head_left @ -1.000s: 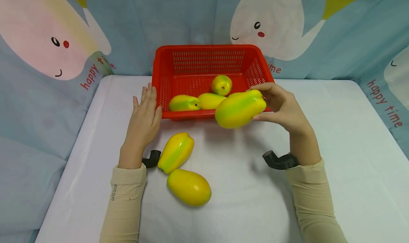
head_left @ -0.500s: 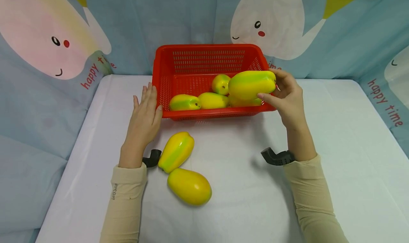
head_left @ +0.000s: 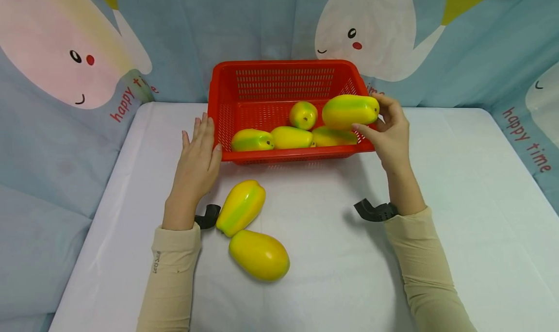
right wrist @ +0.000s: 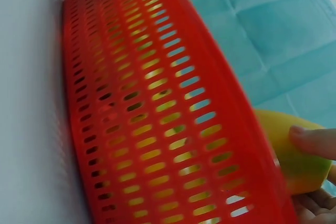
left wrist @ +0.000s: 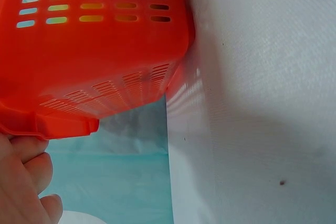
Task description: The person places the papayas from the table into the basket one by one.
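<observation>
My right hand [head_left: 390,133] grips a yellow-green papaya [head_left: 349,111] by its right end, over the right side of a red plastic basket [head_left: 290,155]. In the right wrist view, the held papaya [right wrist: 286,153] shows past the basket's rim, with the thumb [right wrist: 315,141] across it. Flat and straight-fingered, my left hand [head_left: 196,157] rests against the basket's left rim. Several papayas lie inside the basket, among them one papaya [head_left: 303,115] set farther back and three in a row along the front wall, such as the left papaya [head_left: 251,140].
Two more papayas lie on the white table in front of the basket: one tilted papaya [head_left: 241,207] and, touching its lower end, another papaya [head_left: 259,255]. A blue curtain [head_left: 262,21] with whale prints hangs right behind the basket.
My right hand has carried its papaya up and to the right, from over the front rim to above the basket's right side. The left hand and the basket have stayed put.
</observation>
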